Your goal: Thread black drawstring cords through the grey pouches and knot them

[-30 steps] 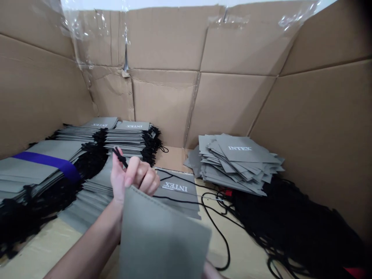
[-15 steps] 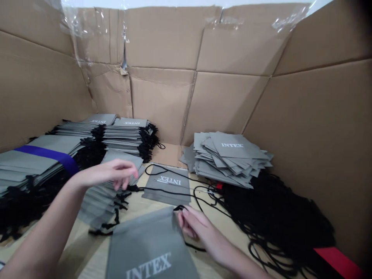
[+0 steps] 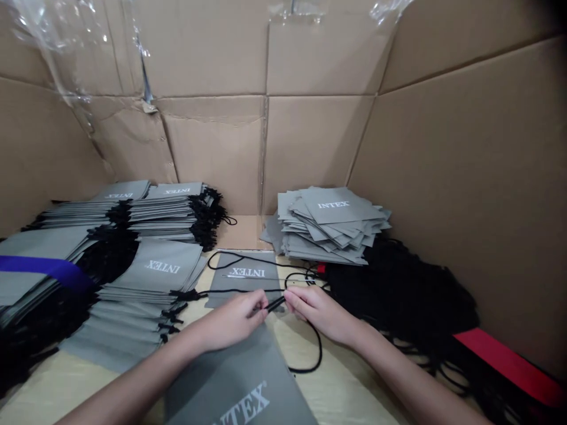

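A grey INTEX drawstring bag point(image 3: 234, 378) lies in front of me, its top corner at my hands. My left hand point(image 3: 245, 316) is closed on the black cord point(image 3: 276, 304) by that corner. Close beside it, my right hand point(image 3: 312, 307) pinches the same cord, and a short doubled length runs between the two. A loop of cord hangs below my right hand. Behind them another grey INTEX bag point(image 3: 243, 265) lies flat, with a thin metal needle-like rod point(image 3: 266, 278) and black cord across it.
Bags with knotted cords are stacked at left point(image 3: 163, 218), some under a blue strap point(image 3: 44, 268). Fanned bags point(image 3: 155, 265) lie nearer. At right stand a loose bag pile point(image 3: 332, 230) and a heap of black cords point(image 3: 398, 289) with a red band point(image 3: 505, 360). Cardboard walls point(image 3: 212, 147) surround everything.
My left hand has come from above the fanned bags to the bag's corner and closed on the cord. My right hand has risen slightly. The view has shifted right.
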`<state>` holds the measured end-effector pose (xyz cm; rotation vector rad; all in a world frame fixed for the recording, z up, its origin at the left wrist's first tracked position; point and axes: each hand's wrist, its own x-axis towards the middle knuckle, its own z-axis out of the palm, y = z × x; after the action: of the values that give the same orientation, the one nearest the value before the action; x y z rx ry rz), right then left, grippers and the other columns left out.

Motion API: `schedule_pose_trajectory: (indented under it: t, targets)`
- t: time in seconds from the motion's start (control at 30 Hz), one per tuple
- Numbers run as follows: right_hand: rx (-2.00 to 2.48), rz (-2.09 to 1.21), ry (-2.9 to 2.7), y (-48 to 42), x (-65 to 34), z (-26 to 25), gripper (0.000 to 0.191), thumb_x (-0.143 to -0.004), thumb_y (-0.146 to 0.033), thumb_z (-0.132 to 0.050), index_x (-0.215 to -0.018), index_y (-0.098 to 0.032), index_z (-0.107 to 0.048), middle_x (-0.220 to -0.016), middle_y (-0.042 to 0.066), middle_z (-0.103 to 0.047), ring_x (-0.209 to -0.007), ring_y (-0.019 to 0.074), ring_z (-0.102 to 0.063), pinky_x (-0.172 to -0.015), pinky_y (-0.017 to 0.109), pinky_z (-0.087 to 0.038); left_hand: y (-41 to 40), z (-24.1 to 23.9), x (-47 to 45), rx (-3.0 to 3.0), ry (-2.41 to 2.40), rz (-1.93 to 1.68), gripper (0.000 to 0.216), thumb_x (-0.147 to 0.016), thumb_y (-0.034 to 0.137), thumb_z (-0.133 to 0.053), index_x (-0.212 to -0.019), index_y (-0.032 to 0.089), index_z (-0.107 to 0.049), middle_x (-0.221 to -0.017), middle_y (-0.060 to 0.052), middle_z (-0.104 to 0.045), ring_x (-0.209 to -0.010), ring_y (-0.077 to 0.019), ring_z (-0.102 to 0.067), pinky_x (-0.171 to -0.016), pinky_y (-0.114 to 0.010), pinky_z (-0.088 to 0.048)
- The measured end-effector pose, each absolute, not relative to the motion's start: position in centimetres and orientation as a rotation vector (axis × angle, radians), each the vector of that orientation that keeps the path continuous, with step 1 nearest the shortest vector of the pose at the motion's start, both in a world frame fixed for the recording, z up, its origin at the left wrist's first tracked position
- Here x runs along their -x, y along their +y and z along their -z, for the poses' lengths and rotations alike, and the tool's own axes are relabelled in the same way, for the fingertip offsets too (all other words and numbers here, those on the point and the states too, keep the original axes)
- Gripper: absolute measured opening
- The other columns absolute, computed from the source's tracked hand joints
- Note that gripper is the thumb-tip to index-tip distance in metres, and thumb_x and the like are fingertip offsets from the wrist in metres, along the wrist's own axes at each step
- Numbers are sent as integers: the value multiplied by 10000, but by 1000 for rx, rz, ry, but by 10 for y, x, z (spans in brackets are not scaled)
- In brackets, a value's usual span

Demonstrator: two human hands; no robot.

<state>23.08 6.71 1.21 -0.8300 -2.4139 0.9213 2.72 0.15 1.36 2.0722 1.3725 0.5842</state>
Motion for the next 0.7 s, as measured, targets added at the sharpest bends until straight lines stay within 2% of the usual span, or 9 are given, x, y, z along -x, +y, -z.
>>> schedule_pose_trajectory:
  t: [0.1, 0.3, 0.5, 0.7]
  targets:
    - [845, -979, -2346, 73, -230, -7, 403, -913, -431, -376, -693, -179, -599, -549, -22, -494, -541, 126, -464, -543, 225, -326, -1, -13, -26, -2027, 1360, -544, 202, -908, 326, -317, -941, 212, -481, -855, 4, -568, -766, -143, -510, -697, -224, -389]
    - [853, -1394, -2132, 81, -228, 6, 454, -882, -474, -418, -596, -151, -558, -505, -23, -507, -441, 89, -428, -469, 209, -318, 3, -2, -21, -2088, 1441, -466, 278, -909, 351, -326, -749, 208, -503, -722, 10, -571, -668, -147, -519, -617, -214, -365]
    - [843, -1788, -1772, 87, -223, 20, 419, -810, -474, -540, -605, -113, -593, -543, 11, -577, -471, 81, -503, -458, 194, -332, 5, 2, -10, -2061, 1504, -429, 250, -908, 344, -338, -816, 216, -531, -763, -7, -615, -708, -164, -559, -642, -230, -366]
    - [899, -1861, -1525, 93, -226, 23, 329, -774, -416, -620, -668, -104, -617, -599, 29, -636, -471, 68, -530, -483, 194, -401, 2, -2, -8, -2098, 1581, -384, 250, -914, 357, -329, -848, 232, -536, -755, -19, -638, -694, -189, -579, -619, -255, -353]
